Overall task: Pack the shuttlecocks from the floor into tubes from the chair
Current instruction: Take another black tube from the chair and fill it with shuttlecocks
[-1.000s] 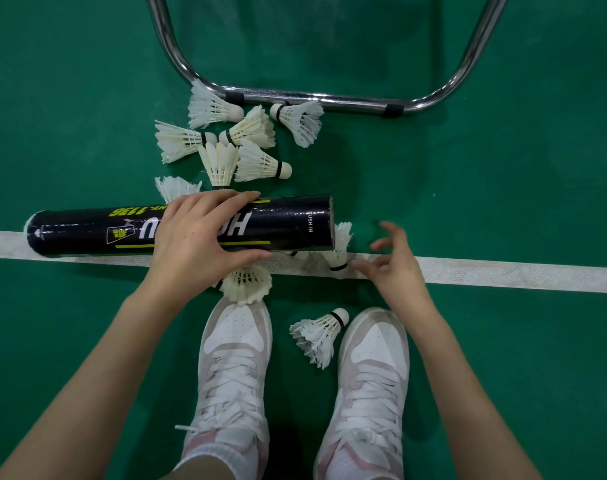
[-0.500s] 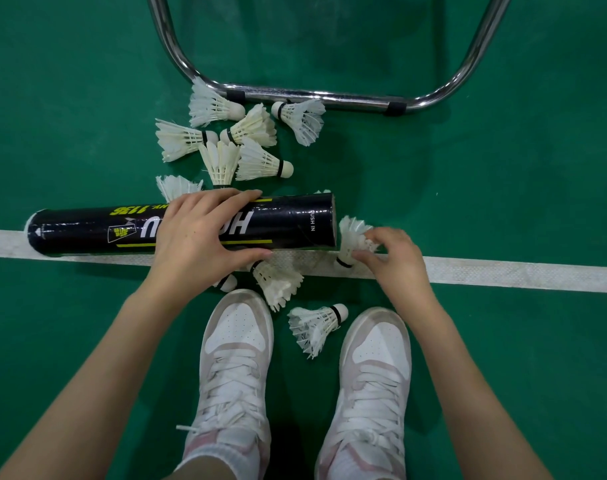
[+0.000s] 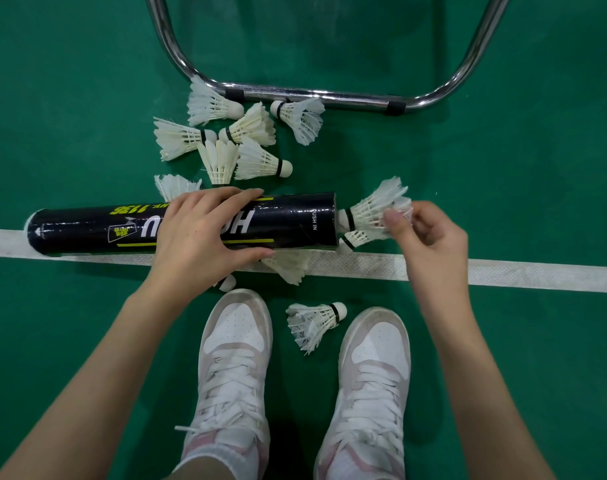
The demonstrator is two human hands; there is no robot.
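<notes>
A black tube [image 3: 295, 221] with yellow lettering lies level above the white floor line, its open mouth facing right. My left hand [image 3: 205, 237] grips the tube around its middle. My right hand [image 3: 430, 237] pinches the feathers of a white shuttlecock [image 3: 373, 207], whose cork end sits right at the tube's mouth. A second shuttlecock [image 3: 359, 237] lies just below it by the mouth. Several more shuttlecocks [image 3: 239, 140] are heaped on the floor beyond the tube. One [image 3: 312, 322] lies between my shoes, another [image 3: 288, 265] is partly hidden under the tube.
The chrome chair base [image 3: 316, 97] curves across the green floor behind the shuttlecock heap. A white court line [image 3: 503, 273] runs left to right under the tube. My two white shoes [image 3: 236, 358] stand at the bottom centre.
My right hand picked a shuttlecock up from the floor line and raised it to the tube's mouth, cork first. The left hand kept its grip and lifted the tube slightly.
</notes>
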